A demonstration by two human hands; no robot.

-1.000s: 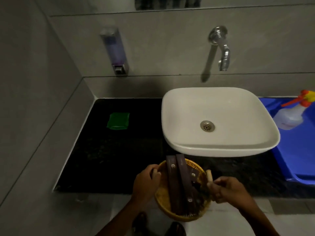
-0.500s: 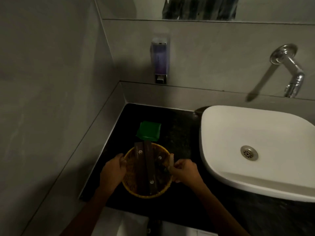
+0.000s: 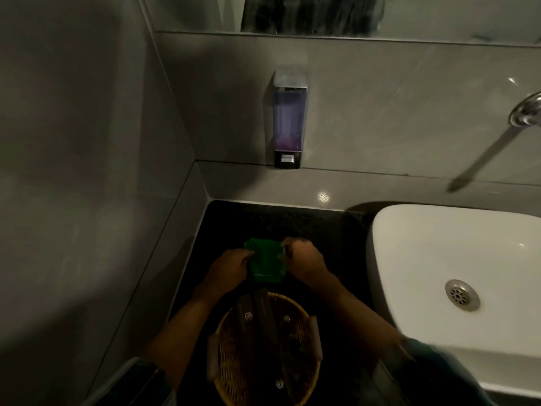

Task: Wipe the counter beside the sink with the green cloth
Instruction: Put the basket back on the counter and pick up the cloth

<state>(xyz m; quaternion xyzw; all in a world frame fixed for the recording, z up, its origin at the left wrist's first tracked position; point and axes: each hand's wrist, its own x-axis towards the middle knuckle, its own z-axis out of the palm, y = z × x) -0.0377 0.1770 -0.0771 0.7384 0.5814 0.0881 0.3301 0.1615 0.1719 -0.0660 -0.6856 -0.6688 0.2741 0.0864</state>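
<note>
The green cloth (image 3: 265, 261) lies folded on the black counter (image 3: 281, 222), left of the white sink (image 3: 456, 276). My left hand (image 3: 227, 268) pinches the cloth's left edge. My right hand (image 3: 304, 260) grips its upper right corner. Both forearms reach over a wicker basket (image 3: 263, 353) that sits on the counter's near edge.
The basket holds dark wooden pieces with bolts. A soap dispenser (image 3: 289, 118) hangs on the back wall above the counter. A grey tiled wall (image 3: 87, 200) closes the left side. The chrome tap (image 3: 527, 112) is at the far right.
Both hands let go of the basket, which now rests on the counter edge, and moved forward onto the green cloth. The view shifted left and closer.
</note>
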